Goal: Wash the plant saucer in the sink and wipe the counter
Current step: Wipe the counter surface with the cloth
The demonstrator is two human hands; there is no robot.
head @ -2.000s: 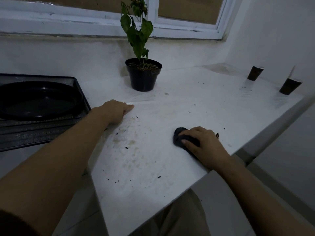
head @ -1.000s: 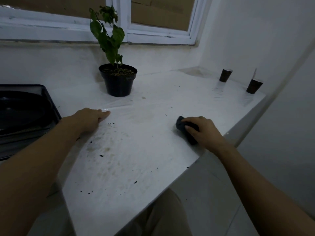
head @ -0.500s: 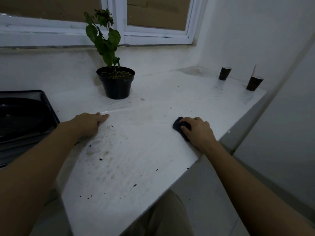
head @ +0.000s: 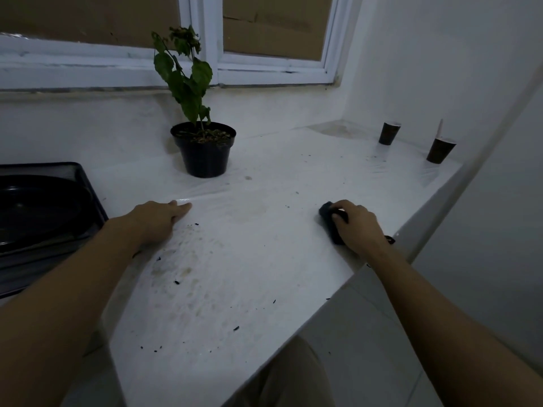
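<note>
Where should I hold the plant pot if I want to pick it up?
Probably around the pot, on its black wall just under the wider rim, coming from the front. It stands upright and narrows downward, so the rim stops slipping; the plant blocks reaching from above.

Dark cloth point(head: 326, 213) gripped by right hand point(head: 357, 227) on counter point(head: 249, 259), left hand point(head: 155, 218) resting flat

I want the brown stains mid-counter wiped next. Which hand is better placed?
Right. The right hand grips the dark cloth and need only sweep across to the stains. The left hand lies nearer them but rests flat on the counter, holding nothing.
</note>
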